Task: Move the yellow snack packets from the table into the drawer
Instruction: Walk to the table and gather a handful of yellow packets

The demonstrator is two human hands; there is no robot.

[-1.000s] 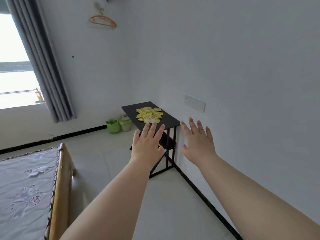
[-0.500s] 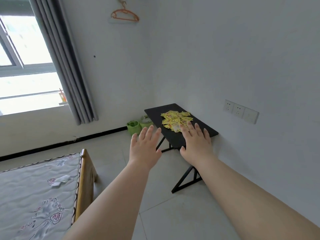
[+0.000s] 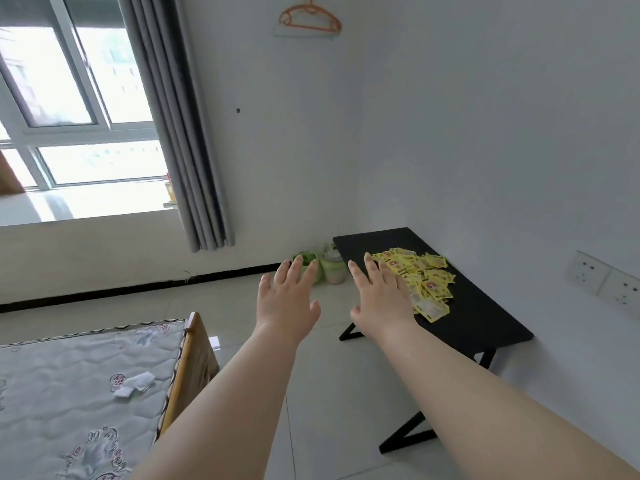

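You are holding both hands flat and empty, with open floor lying below the left hand [image 3: 289,299] and nothing blocking it. Ahead of your right hand [image 3: 381,299], the yellow snack packets [image 3: 424,277] are covering the middle of the black table [image 3: 485,320]. The wall is closing off the right side, and 2 green containers [image 3: 320,268] are sitting just beyond your left fingertips.

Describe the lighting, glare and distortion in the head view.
Head view: daylight blows out the window and sill; wide-angle lens bows the curtain and walls; the yellow snack packets and both open hands, left hand and right hand, stay evenly lit, shadows soft.
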